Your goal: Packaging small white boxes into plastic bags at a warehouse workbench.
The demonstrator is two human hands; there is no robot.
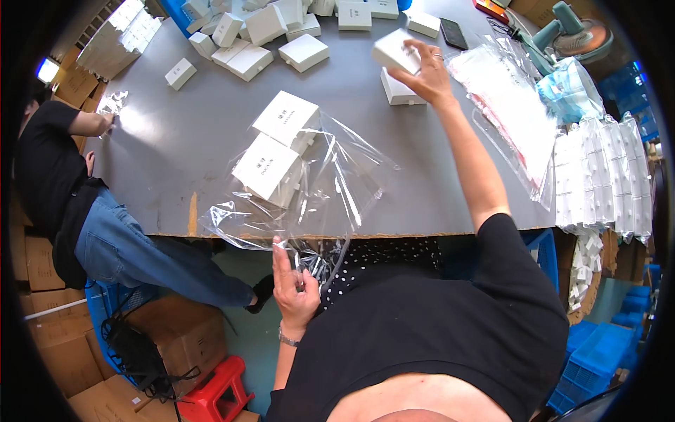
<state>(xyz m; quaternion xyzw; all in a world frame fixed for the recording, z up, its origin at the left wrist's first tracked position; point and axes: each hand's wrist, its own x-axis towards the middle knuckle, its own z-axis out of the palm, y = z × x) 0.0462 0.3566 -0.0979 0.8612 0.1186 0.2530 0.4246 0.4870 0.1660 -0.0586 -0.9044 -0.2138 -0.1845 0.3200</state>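
My right hand [430, 76] is closed around a small white box [391, 49], above another white box [401, 90] on the grey table. At the table's front edge, my left hand [297, 299] holds the near edge of a clear plastic bag [330, 190], with the index finger stretched up along the film. Two white boxes with dark print lie end to end inside the bag: a farther one [285, 116] and a nearer one [266, 167]. The bag spreads loosely to their right, and its near part hangs over the edge.
More white boxes [304, 53] pile up at the far side. A phone [453, 34], flat plastic bags [506, 105] and a small fan [573, 35] sit at the right, near wrapped box stacks [601, 172]. Another person [63, 169] works at the left; a red stool [218, 394] stands below.
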